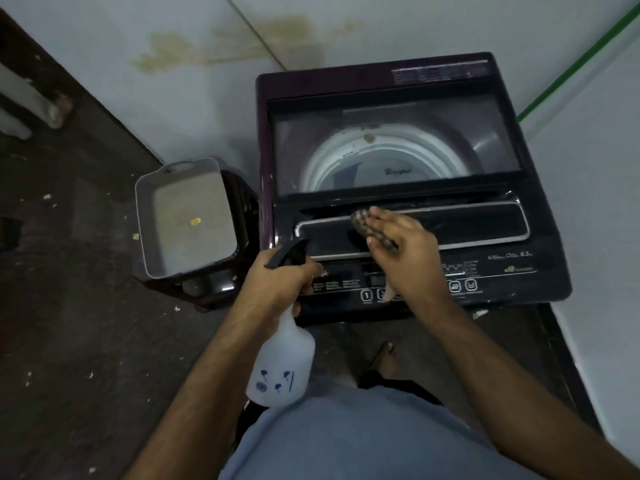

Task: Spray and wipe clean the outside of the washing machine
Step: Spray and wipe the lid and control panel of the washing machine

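Observation:
A dark purple top-loading washing machine (540, 188) stands against the pale wall, its glass lid down over the white drum. My right hand (405, 251) lies with straight fingers on a striped brownish cloth (363, 225), pressing it onto the front handle panel of the lid. A tail of the cloth hangs below my palm over the control buttons. My left hand (277, 285) grips the neck of a white spray bottle (282, 368) with a black trigger head, held at the machine's front left corner and hanging down.
A grey rectangular tub (154, 244) sits on a dark stool (242, 202) just left of the machine. The floor is dark and littered with small white bits. A green pipe (581, 60) runs along the wall at right. My bare foot (384, 358) stands before the machine.

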Demonstrator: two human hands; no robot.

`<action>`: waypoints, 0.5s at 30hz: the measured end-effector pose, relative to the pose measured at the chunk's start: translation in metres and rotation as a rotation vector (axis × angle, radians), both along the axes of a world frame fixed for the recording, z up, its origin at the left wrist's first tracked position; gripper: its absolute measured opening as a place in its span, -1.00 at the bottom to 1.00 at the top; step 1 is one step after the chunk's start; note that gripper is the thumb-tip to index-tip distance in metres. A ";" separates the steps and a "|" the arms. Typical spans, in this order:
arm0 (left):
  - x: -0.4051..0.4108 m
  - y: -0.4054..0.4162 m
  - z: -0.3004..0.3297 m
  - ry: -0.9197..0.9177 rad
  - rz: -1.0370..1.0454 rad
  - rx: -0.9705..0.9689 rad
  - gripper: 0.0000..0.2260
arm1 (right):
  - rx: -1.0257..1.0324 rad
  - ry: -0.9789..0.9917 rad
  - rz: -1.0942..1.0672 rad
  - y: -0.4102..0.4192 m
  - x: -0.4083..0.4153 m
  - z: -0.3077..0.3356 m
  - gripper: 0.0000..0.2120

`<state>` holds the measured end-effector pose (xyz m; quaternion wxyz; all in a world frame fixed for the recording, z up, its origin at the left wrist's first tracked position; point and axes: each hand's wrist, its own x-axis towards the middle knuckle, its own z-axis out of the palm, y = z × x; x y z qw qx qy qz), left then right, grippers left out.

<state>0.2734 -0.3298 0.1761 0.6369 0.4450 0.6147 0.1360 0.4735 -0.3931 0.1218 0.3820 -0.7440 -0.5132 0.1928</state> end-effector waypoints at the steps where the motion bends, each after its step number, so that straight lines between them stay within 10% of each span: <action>1: 0.007 -0.005 -0.002 0.011 0.020 0.001 -0.93 | -0.020 0.008 0.026 0.000 0.010 0.000 -0.68; 6: 0.044 -0.035 -0.010 0.036 0.152 -0.020 -0.89 | 0.022 0.008 0.116 -0.014 0.045 0.004 -0.66; 15: 0.052 -0.050 -0.032 0.108 0.239 -0.026 -0.89 | 0.040 0.622 -0.198 -0.029 0.086 0.000 -0.70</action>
